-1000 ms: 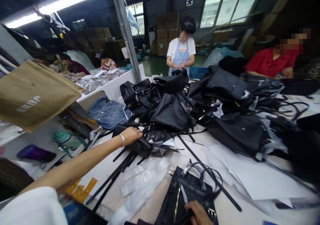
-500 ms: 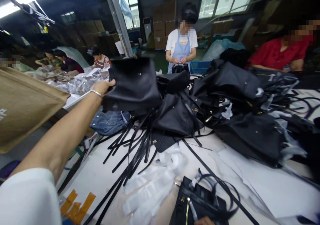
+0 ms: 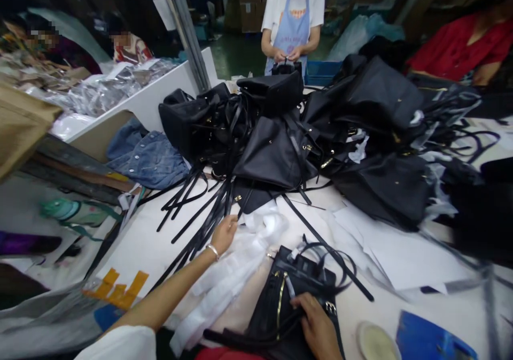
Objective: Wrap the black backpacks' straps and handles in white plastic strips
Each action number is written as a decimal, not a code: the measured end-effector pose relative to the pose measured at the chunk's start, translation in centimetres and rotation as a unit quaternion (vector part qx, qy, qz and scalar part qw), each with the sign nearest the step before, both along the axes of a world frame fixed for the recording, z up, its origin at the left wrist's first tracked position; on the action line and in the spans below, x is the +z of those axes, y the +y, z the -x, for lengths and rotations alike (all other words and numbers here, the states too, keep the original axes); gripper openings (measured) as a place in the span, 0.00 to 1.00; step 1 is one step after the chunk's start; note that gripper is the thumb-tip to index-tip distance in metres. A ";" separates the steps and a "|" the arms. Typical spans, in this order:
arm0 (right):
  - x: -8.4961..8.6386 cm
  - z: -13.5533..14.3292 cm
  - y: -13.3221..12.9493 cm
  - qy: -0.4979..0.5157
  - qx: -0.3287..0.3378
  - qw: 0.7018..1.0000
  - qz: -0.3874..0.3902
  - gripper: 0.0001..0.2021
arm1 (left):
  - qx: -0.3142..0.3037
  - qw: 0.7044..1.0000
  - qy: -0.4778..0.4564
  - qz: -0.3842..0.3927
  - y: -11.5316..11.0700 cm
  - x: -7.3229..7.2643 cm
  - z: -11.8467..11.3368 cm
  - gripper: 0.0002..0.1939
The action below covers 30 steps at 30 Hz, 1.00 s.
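Observation:
My left hand (image 3: 224, 235) is over the near end of the bag pile, its fingers curled together beside thin black straps (image 3: 200, 226). What they pinch, if anything, is hidden. Crumpled white wrapping (image 3: 236, 280) lies under and beside this hand. In front of me is a small black bag (image 3: 266, 309) with gold zippers and a looped handle. My right hand (image 3: 316, 320) grips its front, fingertips at the lower end of a silvery wrapped piece (image 3: 289, 288) by the zipper. Beyond, black bags (image 3: 272, 154) with gold fittings are heaped across the table.
White sheets (image 3: 401, 253) lie on the right of the table. A blue object (image 3: 430, 338) and a round pale lid-like item (image 3: 377, 341) sit near the front edge. Orange tape strips (image 3: 120, 288) and a denim garment (image 3: 148, 157) are at left. Co-workers (image 3: 292, 23) are beyond.
My left hand has let go of a black bag, which now rests on the far left of the pile, and has come back toward me. My view has tilted down, showing more of my right hand.

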State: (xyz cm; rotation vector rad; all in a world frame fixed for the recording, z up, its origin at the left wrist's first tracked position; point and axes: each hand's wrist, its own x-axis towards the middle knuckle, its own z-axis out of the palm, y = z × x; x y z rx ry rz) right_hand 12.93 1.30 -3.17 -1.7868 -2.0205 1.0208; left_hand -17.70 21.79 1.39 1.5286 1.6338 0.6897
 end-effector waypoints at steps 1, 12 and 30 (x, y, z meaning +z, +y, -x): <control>0.6 0.1 0.1 -0.005 0.008 1.000 -0.004 0.27 | -0.063 0.996 0.064 -0.004 -2.9 -1.0 -0.4 0.18; 5.0 -0.2 -0.5 -0.122 0.074 0.988 -0.051 0.27 | -0.230 0.906 0.356 -0.015 -10.6 -3.9 0.0 0.43; 12.1 1.9 -2.2 -0.183 0.013 0.958 -0.220 0.24 | -0.259 0.923 -0.218 0.181 -15.7 5.5 -5.0 0.23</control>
